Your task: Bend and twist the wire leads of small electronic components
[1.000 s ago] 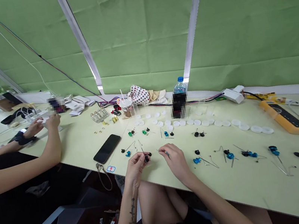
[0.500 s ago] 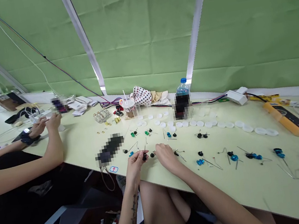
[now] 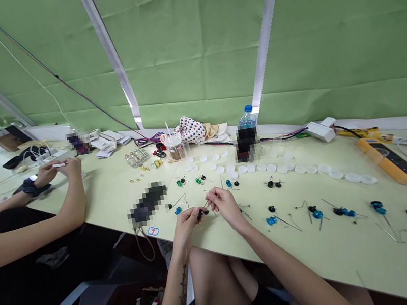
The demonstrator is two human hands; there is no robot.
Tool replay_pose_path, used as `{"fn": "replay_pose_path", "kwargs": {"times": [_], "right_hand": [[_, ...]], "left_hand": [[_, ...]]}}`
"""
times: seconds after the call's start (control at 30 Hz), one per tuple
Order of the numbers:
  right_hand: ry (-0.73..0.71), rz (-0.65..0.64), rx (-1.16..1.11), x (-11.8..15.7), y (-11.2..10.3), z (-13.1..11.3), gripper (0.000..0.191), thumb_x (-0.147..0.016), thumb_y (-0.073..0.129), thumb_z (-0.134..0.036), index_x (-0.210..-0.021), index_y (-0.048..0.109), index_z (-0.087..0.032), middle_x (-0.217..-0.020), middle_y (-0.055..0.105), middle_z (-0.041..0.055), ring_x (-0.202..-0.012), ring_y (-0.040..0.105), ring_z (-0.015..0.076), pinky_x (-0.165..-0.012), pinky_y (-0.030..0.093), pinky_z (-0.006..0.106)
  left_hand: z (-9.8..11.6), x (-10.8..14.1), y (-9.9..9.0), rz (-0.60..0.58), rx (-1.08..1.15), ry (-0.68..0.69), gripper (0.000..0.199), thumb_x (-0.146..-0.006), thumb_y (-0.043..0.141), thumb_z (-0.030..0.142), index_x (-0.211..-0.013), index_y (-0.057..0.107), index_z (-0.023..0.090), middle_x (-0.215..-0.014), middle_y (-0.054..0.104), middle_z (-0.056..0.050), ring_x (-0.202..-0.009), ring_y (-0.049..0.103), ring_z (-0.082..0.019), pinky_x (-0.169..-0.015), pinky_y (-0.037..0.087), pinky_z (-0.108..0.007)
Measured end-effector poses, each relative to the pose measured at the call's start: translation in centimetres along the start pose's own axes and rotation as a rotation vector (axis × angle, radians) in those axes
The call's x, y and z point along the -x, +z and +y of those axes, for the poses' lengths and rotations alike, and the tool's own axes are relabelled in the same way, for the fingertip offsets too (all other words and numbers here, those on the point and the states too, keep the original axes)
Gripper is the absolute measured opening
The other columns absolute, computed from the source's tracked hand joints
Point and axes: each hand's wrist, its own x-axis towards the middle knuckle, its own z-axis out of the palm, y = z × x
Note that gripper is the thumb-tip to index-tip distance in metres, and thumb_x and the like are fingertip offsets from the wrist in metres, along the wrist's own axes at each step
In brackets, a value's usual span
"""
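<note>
My left hand (image 3: 186, 223) pinches a small black part (image 3: 200, 215) just above the front edge of the table. Close to its right, my right hand (image 3: 224, 205) has thumb and fingers closed on a thin metal rod (image 3: 207, 203), whose end points toward the black part. Whether the two touch, I cannot tell. A blue piece (image 3: 177, 210) lies beyond my left hand. Right of my right hand is a set of bent metal rods (image 3: 244, 212). Farther right, blue pieces (image 3: 271, 220) lie with black discs (image 3: 272, 209) and more rods.
Round white caps (image 3: 300, 169) form a curving line across the table (image 3: 344, 259). Behind them stand a bottle (image 3: 247, 120) and a drink cup (image 3: 175, 149). An orange device (image 3: 394, 163) lies at right. At left, a co-worker's hands (image 3: 59, 170) hold a white item.
My right hand has risen slightly from the table with the thin rod between its fingers, near the left hand. The rod that stood up at my left hand is tilted or gone from there.
</note>
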Motion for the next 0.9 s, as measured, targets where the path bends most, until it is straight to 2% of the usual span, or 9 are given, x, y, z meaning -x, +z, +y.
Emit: {"fn": "replay_pose_path", "kwargs": {"times": [0.13,0.23,0.3,0.43,0.6,0.73,0.9], "right_hand": [[0.040,-0.014,0.184,-0.1,-1.0,0.4,0.033,-0.094,0.033,-0.034,-0.078,0.056,-0.017,-0.075,0.067,0.0038,-0.065,0.062,0.0133,-0.062,0.043,0.023],[0.073,-0.051,0.373,0.0,-1.2,0.5,0.023,-0.091,0.044,-0.029,-0.078,0.059,-0.016,-0.083,0.068,0.0095,-0.079,0.062,0.0201,-0.069,0.041,0.029],[0.094,-0.097,0.482,0.2,-0.8,0.5,0.019,-0.089,0.047,-0.024,-0.082,0.061,-0.014,-0.085,0.068,0.0134,-0.081,0.063,0.0231,-0.069,0.040,0.030],[0.107,-0.196,0.635,0.3,0.4,0.6,0.016,-0.087,0.047,-0.012,-0.084,0.063,-0.011,-0.083,0.068,0.0155,-0.081,0.064,0.0244,-0.068,0.041,0.030],[0.091,-0.227,0.747,0.4,0.8,0.2,0.017,-0.086,0.046,-0.008,-0.090,0.062,-0.010,-0.087,0.067,0.0161,-0.083,0.065,0.0242,-0.067,0.043,0.028],[0.053,-0.203,0.797,0.8,0.4,-0.7,0.015,-0.086,0.047,-0.007,-0.091,0.060,-0.011,-0.086,0.067,0.0145,-0.080,0.065,0.0220,-0.065,0.043,0.026],[0.009,-0.124,0.811,3.0,-1.7,-1.8,0.019,-0.093,0.038,-0.017,-0.094,0.057,-0.017,-0.087,0.065,0.0096,-0.080,0.064,0.0194,-0.063,0.043,0.025]], "left_hand": [[0.2,0.2,-0.7,0.051,0.001,0.019,0.039,-0.076,0.060,0.045,-0.091,0.071,0.010,-0.071,0.062,-0.006,-0.063,0.051,-0.011,-0.061,0.040,-0.022],[0.2,0.2,-1.3,0.079,-0.007,0.041,0.039,-0.076,0.060,0.044,-0.097,0.069,0.012,-0.079,0.064,-0.007,-0.069,0.055,-0.013,-0.069,0.045,-0.026],[0.1,0.3,-1.6,0.077,-0.075,0.039,0.040,-0.076,0.060,0.043,-0.101,0.068,0.012,-0.084,0.065,-0.008,-0.073,0.058,-0.015,-0.074,0.046,-0.028],[0.0,0.6,-1.6,0.071,-0.409,0.075,0.034,-0.074,0.059,0.038,-0.097,0.069,0.015,-0.090,0.066,-0.009,-0.076,0.061,-0.019,-0.074,0.046,-0.030],[-0.7,1.5,0.3,0.112,-0.799,0.131,0.021,-0.071,0.060,0.024,-0.090,0.066,0.018,-0.081,0.064,-0.005,-0.074,0.059,-0.019,-0.071,0.043,-0.030],[-1.6,2.1,1.9,0.191,-0.812,0.210,0.021,-0.072,0.057,0.019,-0.092,0.060,0.021,-0.083,0.063,-0.004,-0.078,0.058,-0.021,-0.073,0.041,-0.032],[-2.7,1.4,2.1,0.223,-0.703,0.270,0.023,-0.073,0.059,0.023,-0.095,0.056,0.021,-0.089,0.060,-0.005,-0.082,0.058,-0.022,-0.075,0.044,-0.035]]}}
